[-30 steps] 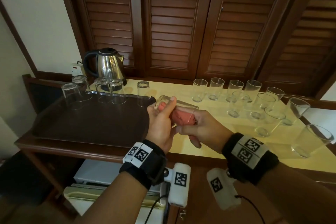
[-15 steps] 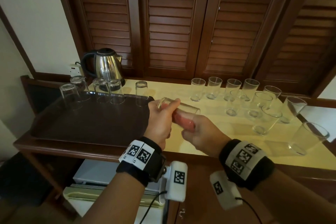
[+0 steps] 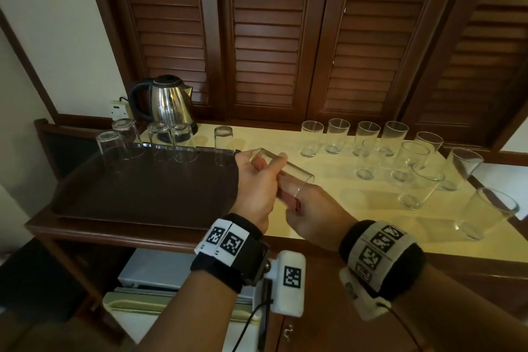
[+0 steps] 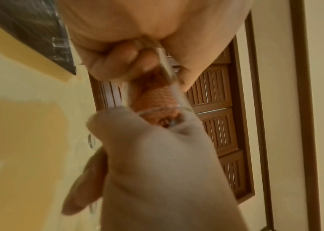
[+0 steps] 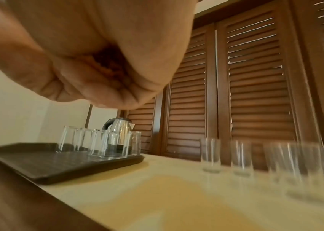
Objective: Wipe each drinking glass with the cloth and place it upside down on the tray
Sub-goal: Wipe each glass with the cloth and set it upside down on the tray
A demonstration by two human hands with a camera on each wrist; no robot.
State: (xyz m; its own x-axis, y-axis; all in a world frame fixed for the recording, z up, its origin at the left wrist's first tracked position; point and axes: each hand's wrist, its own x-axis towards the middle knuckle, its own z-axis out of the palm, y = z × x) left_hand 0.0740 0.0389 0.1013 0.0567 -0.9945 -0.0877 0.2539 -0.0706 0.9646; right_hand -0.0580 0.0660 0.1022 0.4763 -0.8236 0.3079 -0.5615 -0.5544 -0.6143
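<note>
a drinking glass is being gripped above the surface beside the tray by the left hand, the cloth being pinched inside by the right hand (likely fragile, slippery, best held round the wall).

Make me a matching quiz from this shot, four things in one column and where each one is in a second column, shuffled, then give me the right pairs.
Things
1. cloth
2. held glass
3. kettle
4. upside-down glasses

Places
A. behind the tray, by the wall
B. along the tray's far edge
C. stuffed inside the held glass
D. on its side between the left hand and right hand

Pairs: 1-C, 2-D, 3-A, 4-B
</note>
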